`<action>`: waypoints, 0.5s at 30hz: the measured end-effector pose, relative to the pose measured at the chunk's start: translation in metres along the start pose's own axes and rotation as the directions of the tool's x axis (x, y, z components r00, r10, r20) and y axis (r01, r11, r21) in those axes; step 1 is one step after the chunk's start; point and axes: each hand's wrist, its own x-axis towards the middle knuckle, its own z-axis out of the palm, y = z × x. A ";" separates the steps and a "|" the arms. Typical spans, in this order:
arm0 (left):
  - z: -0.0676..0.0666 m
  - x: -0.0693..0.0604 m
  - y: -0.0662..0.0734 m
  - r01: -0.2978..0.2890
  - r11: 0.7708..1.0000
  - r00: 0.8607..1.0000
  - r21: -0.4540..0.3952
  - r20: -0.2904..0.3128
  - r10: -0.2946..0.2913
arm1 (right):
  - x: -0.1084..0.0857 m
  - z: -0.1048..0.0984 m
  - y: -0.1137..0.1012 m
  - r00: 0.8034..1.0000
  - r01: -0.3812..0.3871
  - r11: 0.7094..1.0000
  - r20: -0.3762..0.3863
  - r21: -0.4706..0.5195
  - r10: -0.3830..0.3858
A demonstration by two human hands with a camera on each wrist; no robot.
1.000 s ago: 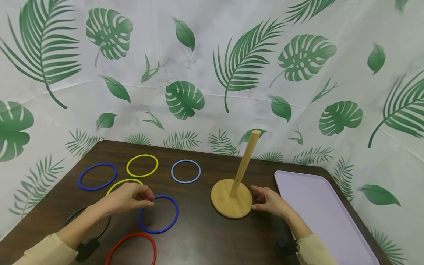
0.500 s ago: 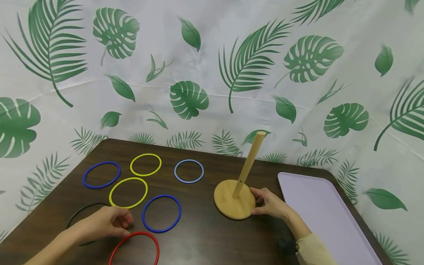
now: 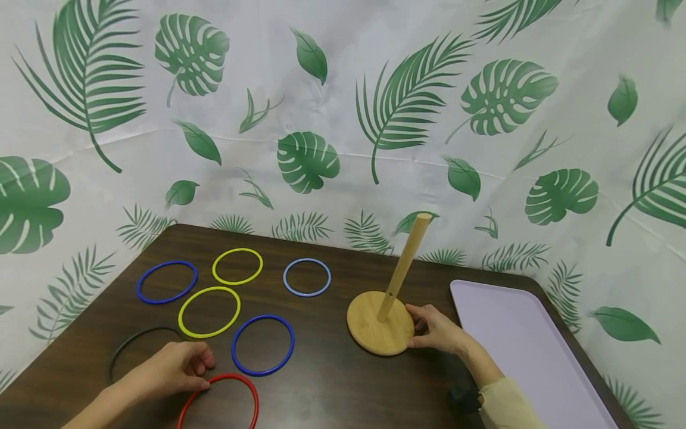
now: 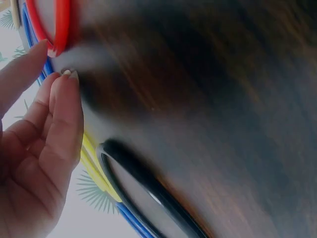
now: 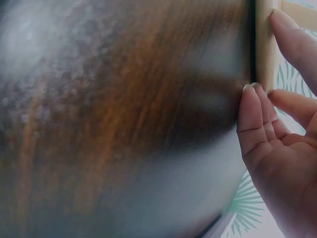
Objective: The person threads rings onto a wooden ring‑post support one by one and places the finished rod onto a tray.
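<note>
My left hand point(image 3: 163, 370) is low over the table beside the red ring point(image 3: 254, 400), its thumb tip at the ring's upper left edge. In the left wrist view the thumb meets the red ring point(image 4: 62, 25), while a gap parts the bent fingers of the hand point(image 4: 47, 129) from it. On the right, my other hand point(image 3: 440, 331) holds the rim of the round wooden base point(image 3: 367, 325), from which a wooden post point(image 3: 405, 259) rises. The right wrist view has that hand's point(image 5: 282, 124) thumb and fingertips against the base's edge point(image 5: 266, 49).
A black ring point(image 3: 119, 351) lies partly behind my left hand. Farther back are two yellow rings point(image 3: 238, 249) point(image 3: 209, 289), two dark blue rings point(image 3: 167, 262) point(image 3: 262, 317) and a light blue one point(image 3: 307, 260). A lilac tray point(image 3: 514, 333) lies at the right.
My left hand has come down and toward me, from above the yellow and blue rings to the red ring. My right hand has closed in on the base's rim. The head view has shifted slightly.
</note>
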 end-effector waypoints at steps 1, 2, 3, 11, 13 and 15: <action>0.001 0.000 0.000 -0.004 1.000 1.000 0.009 -0.006 0.004 | 0.000 0.000 0.000 1.000 -0.001 1.000 -0.001 0.001 0.001; 0.001 0.001 0.001 -0.002 1.000 1.000 0.015 -0.010 0.002 | 0.000 0.000 0.000 1.000 -0.003 1.000 -0.001 0.002 0.003; 0.002 0.001 0.001 0.003 1.000 1.000 0.022 -0.012 -0.003 | 0.000 0.000 0.001 1.000 -0.006 1.000 -0.002 0.003 0.006; 0.005 0.003 0.004 0.014 0.999 1.000 0.033 -0.002 -0.014 | -0.001 0.000 0.000 1.000 -0.017 1.000 0.000 0.005 0.017; 0.005 0.003 0.005 0.007 0.999 1.000 0.034 0.000 -0.007 | -0.001 0.001 0.000 1.000 -0.015 1.000 0.002 0.003 0.015; 0.005 0.003 0.007 0.013 1.000 1.000 0.029 0.008 -0.013 | -0.001 0.001 0.000 1.000 -0.012 1.000 0.002 0.000 0.012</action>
